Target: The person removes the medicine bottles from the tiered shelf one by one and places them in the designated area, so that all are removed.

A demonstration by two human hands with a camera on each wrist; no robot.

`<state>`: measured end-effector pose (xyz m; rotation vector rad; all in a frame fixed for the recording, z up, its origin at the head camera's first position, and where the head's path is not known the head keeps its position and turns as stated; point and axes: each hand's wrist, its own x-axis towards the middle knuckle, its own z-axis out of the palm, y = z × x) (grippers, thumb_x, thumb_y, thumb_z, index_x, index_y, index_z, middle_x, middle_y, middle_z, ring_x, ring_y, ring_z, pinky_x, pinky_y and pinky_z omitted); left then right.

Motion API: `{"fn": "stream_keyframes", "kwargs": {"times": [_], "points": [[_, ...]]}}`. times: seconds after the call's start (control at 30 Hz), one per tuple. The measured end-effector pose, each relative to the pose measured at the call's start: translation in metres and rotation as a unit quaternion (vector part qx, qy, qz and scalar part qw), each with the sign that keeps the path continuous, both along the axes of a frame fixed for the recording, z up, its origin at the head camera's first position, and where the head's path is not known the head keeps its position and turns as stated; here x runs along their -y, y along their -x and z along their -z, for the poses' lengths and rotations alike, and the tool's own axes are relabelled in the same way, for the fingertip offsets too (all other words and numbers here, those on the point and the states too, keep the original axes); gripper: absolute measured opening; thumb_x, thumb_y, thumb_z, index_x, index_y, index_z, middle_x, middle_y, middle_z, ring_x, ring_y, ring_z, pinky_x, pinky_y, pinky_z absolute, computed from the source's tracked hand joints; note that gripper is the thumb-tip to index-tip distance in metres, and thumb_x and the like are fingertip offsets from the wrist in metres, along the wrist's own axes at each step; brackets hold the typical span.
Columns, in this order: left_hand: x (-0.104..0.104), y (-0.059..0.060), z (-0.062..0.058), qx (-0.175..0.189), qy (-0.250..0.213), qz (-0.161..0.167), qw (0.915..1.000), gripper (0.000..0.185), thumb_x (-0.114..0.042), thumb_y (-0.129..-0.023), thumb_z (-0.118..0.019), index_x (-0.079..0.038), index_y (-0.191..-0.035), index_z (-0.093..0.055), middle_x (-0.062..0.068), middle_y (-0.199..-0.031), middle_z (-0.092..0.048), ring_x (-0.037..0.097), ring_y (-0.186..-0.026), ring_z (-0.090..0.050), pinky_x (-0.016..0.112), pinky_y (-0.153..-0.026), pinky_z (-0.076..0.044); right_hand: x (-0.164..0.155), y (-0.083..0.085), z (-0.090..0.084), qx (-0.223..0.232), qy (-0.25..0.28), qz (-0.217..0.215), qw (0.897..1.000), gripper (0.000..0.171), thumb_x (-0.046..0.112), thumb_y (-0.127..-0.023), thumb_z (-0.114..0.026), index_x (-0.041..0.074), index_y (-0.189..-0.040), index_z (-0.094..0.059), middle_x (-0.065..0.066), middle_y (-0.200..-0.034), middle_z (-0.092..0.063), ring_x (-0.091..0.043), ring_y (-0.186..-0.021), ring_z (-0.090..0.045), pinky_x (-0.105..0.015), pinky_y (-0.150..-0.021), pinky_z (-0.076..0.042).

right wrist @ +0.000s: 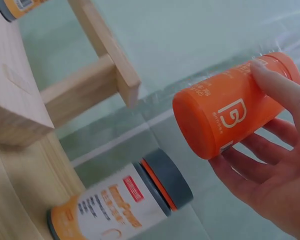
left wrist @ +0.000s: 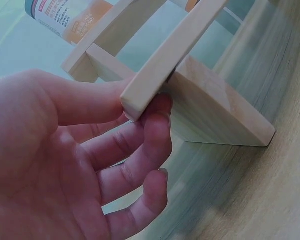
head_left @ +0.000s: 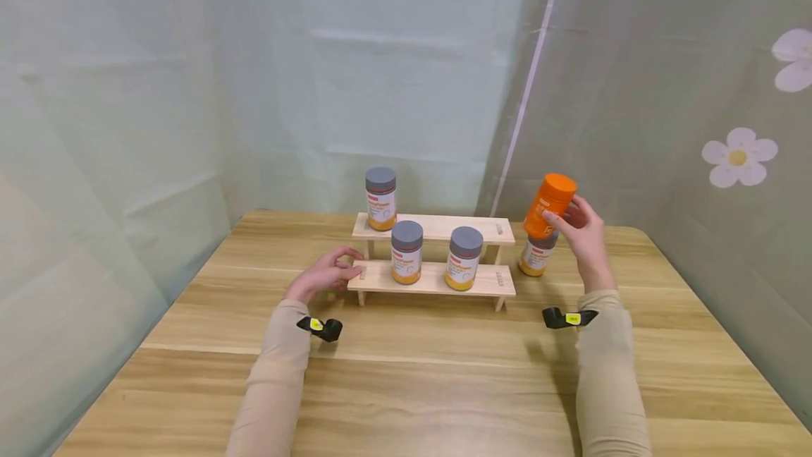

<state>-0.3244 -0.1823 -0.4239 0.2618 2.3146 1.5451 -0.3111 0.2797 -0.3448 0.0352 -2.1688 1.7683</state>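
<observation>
Orange bottle (head_left: 549, 206) is gripped aloft by the right hand (head_left: 583, 235); wooden rack (head_left: 438, 259) is steadied by open left hand (head_left: 325, 275); careful shelf placement seems needed.

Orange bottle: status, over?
Right hand grips orange plastic bottle, lifted, tilted. Left hand touches two-tier wooden rack. Grey-capped bottle stands directly below.

Smooth, glossy orange plastic on the bottle (head_left: 549, 206). Pale raw wood, matt with fine grain, on the two-step shelf (head_left: 438, 278). Matt grey plastic lids and glossy printed paper labels on the jars (head_left: 407, 252). Wood-grain tabletop (head_left: 419, 372) with a slight satin sheen. Thin, faintly shiny pale-green sheeting (head_left: 158, 90) behind, creased. Soft beige cloth sleeves (head_left: 609, 372).
</observation>
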Motion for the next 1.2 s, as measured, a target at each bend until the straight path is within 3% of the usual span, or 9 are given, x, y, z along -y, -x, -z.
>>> {"fn": "stream_keyframes", "kwargs": {"times": [0.13, 0.6, 0.83, 1.2], "points": [[0.000, 0.001, 0.000, 0.001, -0.003, 0.004, 1.0000, 0.043, -0.023, -0.097, -0.058, -0.004, -0.133, -0.043, -0.003, -0.084, -0.062, 0.012, -0.077, -0.057, 0.030, -0.072, -0.047, -0.009, 0.000, 0.001, -0.017, 0.040, -0.003, 0.999, 0.055, 0.016, -0.087, -0.072, 0.017, -0.138, -0.051, 0.019, -0.108, -0.059, -0.002, -0.102, -0.055, -0.013, -0.085, -0.044], [0.000, 0.000, -0.001, 0.004, -0.003, 0.010, 0.9999, 0.044, -0.023, -0.097, -0.058, -0.004, -0.133, -0.042, 0.000, -0.091, -0.064, 0.012, -0.081, -0.058, 0.030, -0.073, -0.048, -0.037, -0.007, 0.004, -0.065, 0.100, -0.003, 0.993, 0.052, 0.003, -0.085, -0.071, 0.017, -0.134, -0.056, 0.014, -0.109, -0.062, -0.003, -0.100, -0.058, -0.010, -0.083, -0.046], [0.003, 0.001, -0.001, 0.007, 0.001, 0.014, 0.9999, 0.045, -0.025, -0.097, -0.057, -0.005, -0.134, -0.040, -0.002, -0.087, -0.062, 0.013, -0.078, -0.055, 0.030, -0.071, -0.047, -0.053, -0.010, 0.009, -0.084, 0.082, -0.017, 0.993, 0.052, 0.002, -0.086, -0.070, 0.015, -0.135, -0.056, 0.012, -0.115, -0.060, -0.002, -0.104, -0.058, -0.009, -0.084, -0.046], [0.001, 0.001, -0.001, 0.014, -0.006, 0.016, 0.9998, 0.043, -0.023, -0.098, -0.056, -0.004, -0.134, -0.039, -0.004, -0.076, -0.053, 0.012, -0.068, -0.046, 0.029, -0.066, -0.044, -0.074, -0.015, 0.022, -0.041, 0.039, 0.009, 0.998, 0.054, 0.007, -0.087, -0.071, 0.017, -0.136, -0.052, 0.017, -0.111, -0.057, -0.001, -0.101, -0.055, -0.006, -0.080, -0.043]]}}
